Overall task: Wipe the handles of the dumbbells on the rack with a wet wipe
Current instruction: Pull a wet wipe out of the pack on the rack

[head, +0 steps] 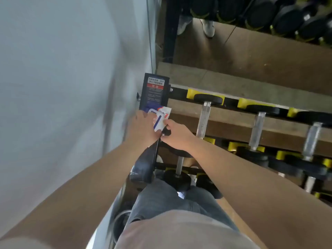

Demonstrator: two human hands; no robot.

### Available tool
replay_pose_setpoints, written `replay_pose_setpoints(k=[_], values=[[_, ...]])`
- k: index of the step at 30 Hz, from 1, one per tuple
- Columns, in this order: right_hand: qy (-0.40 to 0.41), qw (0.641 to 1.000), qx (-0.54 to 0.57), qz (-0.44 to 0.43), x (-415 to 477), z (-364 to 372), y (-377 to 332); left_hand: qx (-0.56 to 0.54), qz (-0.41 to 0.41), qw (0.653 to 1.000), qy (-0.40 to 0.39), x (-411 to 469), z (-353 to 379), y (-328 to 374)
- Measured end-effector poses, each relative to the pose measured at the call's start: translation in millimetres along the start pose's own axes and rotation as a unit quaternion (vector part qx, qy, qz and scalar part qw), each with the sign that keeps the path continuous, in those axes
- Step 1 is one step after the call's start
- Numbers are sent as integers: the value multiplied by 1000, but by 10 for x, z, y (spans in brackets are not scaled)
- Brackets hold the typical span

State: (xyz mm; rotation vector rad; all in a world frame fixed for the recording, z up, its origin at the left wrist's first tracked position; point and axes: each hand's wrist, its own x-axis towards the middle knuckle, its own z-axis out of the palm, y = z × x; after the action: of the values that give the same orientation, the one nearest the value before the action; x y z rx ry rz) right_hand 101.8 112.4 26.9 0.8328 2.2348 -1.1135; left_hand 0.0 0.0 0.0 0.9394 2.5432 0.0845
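The wet wipe packet (159,119), white with blue and red print, is held at the left end of the rack, just in front of the black upright post (154,94) with its warning label (156,83). The left hand (143,130) grips the packet's left side with curled fingers that cover part of it. The right hand (177,136) pinches its right edge. Whether a wipe is out of the packet cannot be made out.

To the right, three dumbbells lie in yellow cradles (191,93), their metal handles (203,116) (257,131) (311,141) bare and apart from both hands. A lower-tier dumbbell (179,167) sits nearer, partly hidden by the right forearm. Grey jeans (161,200) stand close against the rack.

A pale wall (62,87) fills the left. Far off, more black dumbbells (287,18) and white shoes (208,26) show, blurred and cut off by the top edge.
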Motion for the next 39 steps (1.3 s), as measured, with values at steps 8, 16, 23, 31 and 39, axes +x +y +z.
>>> replay_pose_setpoints(k=[8,16,23,31,39], values=[[6,1000,-8,-2,23,44,61,-46,-36,998,6,43,-92,77],[9,998,-69,-12,96,-68,-14,-307,-101,946,-15,-54,-453,8],[104,986,-117,-58,175,-33,-117,-189,-19,978,84,-166,-546,-227],[101,969,-215,-63,410,153,-177,139,103,985,-22,143,-288,-293],[130,978,-160,-35,557,77,-277,25,96,994,-39,117,-191,-357]])
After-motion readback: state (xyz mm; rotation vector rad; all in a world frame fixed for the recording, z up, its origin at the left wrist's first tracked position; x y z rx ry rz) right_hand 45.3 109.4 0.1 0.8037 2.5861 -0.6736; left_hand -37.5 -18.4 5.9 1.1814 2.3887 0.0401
